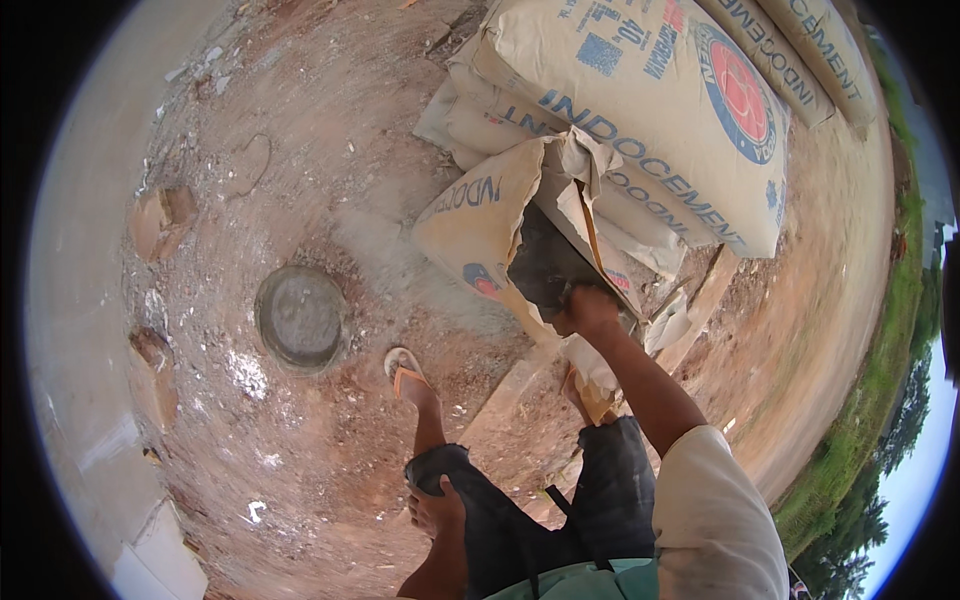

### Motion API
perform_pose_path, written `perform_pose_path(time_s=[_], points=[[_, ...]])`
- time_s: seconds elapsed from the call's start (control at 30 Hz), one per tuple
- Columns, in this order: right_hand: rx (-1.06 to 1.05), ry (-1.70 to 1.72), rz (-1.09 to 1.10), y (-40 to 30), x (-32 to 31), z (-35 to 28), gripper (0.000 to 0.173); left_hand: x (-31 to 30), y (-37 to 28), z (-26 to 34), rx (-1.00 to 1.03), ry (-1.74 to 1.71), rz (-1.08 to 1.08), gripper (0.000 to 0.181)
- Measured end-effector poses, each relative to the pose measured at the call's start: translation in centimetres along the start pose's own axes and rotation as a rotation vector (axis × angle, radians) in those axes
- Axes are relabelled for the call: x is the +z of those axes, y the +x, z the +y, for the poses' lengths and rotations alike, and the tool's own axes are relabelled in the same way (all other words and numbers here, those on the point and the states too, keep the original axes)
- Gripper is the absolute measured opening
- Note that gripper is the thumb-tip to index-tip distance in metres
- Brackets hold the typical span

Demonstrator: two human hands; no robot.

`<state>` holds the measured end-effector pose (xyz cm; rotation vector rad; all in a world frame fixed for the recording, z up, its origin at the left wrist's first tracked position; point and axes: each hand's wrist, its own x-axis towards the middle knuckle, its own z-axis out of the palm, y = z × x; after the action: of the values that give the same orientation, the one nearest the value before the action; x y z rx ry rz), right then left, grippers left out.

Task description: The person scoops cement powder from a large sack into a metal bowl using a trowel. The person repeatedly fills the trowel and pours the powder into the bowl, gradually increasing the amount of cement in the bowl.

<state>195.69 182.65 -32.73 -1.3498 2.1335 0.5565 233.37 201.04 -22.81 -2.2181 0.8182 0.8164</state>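
Note:
A torn-open paper cement bag (461, 225) stands in front of me, with dark grey cement powder (551, 259) inside its ragged mouth. My right hand (592, 311) reaches into this mouth at its near right side. Its fingers are curled and partly hidden, so what they hold, if anything, is unclear. On the knee of my dark shorts (487, 491) rests my left hand (439, 506), thumb apart from the fingers and holding nothing. Left of the bag, a round cement-crusted container (264, 319) sits on the ground with grey material inside.
Full cement bags (675, 97) are stacked just beyond the torn one, and more bags (814, 52) lie at the far right. A wooden plank (499, 397) crosses the ground near my sandalled feet. Broken bricks (161, 221) lie along the pale wall (82, 300) on the left.

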Motion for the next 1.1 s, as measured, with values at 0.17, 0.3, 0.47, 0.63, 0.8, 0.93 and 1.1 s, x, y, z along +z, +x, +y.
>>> perform_pose_path(time_s=[0.17,0.3,0.47,0.63,0.8,0.93,1.1], points=[[0.106,-0.094,0.086,2.6,1.9,1.9,0.027,1.1,-0.1,1.2,0.004,0.044,-0.033,0.084],[0.09,-0.018,-0.033,1.7,0.7,0.5,0.026,0.8,-0.1,1.0,-0.004,0.034,-0.025,0.086],[-0.057,0.138,0.042,0.0,-2.3,-2.0,0.028,0.7,0.5,0.1,-0.024,0.04,0.01,0.086],[-0.188,0.416,0.242,4.1,4.9,8.4,0.027,1.5,-1.2,2.8,0.079,0.069,-0.072,0.086],[-0.299,0.783,0.054,3.3,2.2,-0.9,0.031,-0.7,0.3,1.0,-0.021,0.084,-0.021,0.087],[-0.308,1.06,-0.018,3.9,3.8,0.8,0.033,0.4,0.4,0.7,0.009,0.082,-0.017,0.088],[-0.253,1.052,-0.072,4.8,5.2,1.6,0.037,0.1,0.2,1.0,-0.004,0.107,-0.016,0.089]])
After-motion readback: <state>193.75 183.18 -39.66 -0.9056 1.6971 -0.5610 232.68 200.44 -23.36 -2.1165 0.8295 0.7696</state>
